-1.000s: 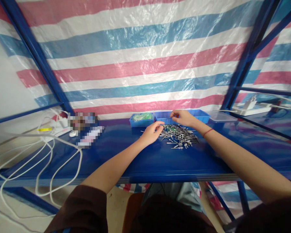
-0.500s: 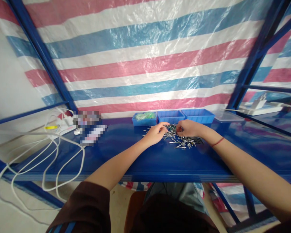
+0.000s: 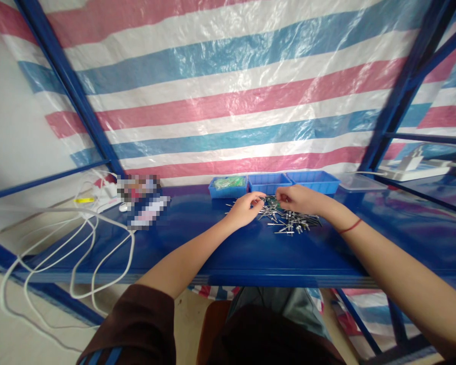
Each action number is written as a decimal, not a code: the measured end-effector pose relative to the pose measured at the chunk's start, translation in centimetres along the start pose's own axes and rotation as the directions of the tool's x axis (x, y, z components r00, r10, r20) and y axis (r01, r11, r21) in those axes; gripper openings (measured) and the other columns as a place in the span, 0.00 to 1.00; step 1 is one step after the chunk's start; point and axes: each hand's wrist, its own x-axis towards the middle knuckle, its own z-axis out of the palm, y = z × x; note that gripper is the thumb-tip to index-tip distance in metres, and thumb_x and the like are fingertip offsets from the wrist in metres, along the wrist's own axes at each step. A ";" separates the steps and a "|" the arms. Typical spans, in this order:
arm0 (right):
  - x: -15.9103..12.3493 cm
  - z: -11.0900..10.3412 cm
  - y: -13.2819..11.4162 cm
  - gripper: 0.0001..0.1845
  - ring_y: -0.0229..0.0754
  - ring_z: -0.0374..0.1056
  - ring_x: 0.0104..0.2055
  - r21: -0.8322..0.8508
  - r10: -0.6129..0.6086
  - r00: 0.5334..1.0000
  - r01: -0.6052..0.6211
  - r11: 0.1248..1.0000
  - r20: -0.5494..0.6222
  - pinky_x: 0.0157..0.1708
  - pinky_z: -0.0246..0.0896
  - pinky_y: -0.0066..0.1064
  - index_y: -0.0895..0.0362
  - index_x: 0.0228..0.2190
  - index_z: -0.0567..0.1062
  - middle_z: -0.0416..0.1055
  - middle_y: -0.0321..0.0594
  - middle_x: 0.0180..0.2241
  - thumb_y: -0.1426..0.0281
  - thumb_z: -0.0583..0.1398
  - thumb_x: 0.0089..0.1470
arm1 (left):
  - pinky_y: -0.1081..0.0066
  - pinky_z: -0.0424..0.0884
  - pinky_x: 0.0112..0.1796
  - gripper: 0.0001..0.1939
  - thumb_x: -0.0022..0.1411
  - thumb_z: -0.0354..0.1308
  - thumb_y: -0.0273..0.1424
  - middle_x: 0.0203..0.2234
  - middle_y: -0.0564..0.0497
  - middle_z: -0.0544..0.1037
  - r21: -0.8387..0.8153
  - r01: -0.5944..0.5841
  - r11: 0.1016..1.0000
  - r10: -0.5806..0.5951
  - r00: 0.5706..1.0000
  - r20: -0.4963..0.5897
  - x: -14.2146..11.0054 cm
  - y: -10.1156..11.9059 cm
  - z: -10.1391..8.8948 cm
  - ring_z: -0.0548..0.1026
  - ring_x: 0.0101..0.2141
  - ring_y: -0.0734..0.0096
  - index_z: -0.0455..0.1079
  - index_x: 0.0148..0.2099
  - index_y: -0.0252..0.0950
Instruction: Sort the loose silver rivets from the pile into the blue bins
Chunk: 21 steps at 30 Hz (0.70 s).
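Compared with a second ago, the right hand (image 3: 300,199) is no longer held up at the rim of the middle blue bin (image 3: 269,183); it is now brought down over the near edge of the heap of small metal pins (image 3: 289,219) on the blue table (image 3: 251,248). The left hand (image 3: 247,208) is kept almost where it was, at the left edge of the heap, fingers curled inward toward the right hand. From this it is judged that one trip to the bin is over and that the next piece is being gathered between the two hands.

The grip of each hand is drawn nearly closed, thumb against fingertips, and something small and greenish is seen between them; whether it is actually pinched, and by which hand, cannot be told at this size. The single pins are too fine to be told apart. The contents of the middle bin and the right blue bin (image 3: 314,178) are hidden by their walls; green parts are made out in the left blue bin (image 3: 228,186). Two things beside the white cables (image 3: 79,238) are blurred out. The shelf at the far right is cut off.
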 end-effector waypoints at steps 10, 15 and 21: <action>0.3 0.6 -1.3 0.11 0.38 0.66 0.31 0.520 -0.004 0.988 0.084 0.850 -0.154 0.32 0.59 0.31 0.56 0.31 0.74 0.72 0.38 0.29 0.64 0.56 0.50 | 0.70 0.69 0.38 0.11 0.59 0.54 0.35 0.32 0.50 0.77 -0.049 0.025 0.998 -0.026 0.999 -0.036 0.0 0.5 -0.1 0.74 0.34 0.71 0.70 0.42 0.35; 0.5 0.9 -1.7 0.11 0.36 0.64 0.30 0.639 0.011 0.986 0.098 0.763 -0.165 0.32 0.59 0.31 0.57 0.30 0.73 0.71 0.37 0.28 0.62 0.59 0.49 | 0.72 0.69 0.37 0.09 0.59 0.54 0.35 0.30 0.51 0.76 -0.086 0.011 0.996 -0.017 0.997 -0.072 0.0 0.8 -0.3 0.73 0.33 0.72 0.70 0.37 0.35; 0.7 1.1 -2.1 0.13 0.35 0.62 0.25 0.744 0.128 0.990 -0.038 0.667 -0.064 0.26 0.57 0.29 0.58 0.28 0.72 0.70 0.38 0.26 0.60 0.59 0.48 | 0.73 0.68 0.35 0.08 0.59 0.54 0.33 0.30 0.51 0.76 -0.101 0.016 0.995 -0.029 0.992 -0.126 0.0 1.1 -0.5 0.73 0.33 0.72 0.70 0.36 0.35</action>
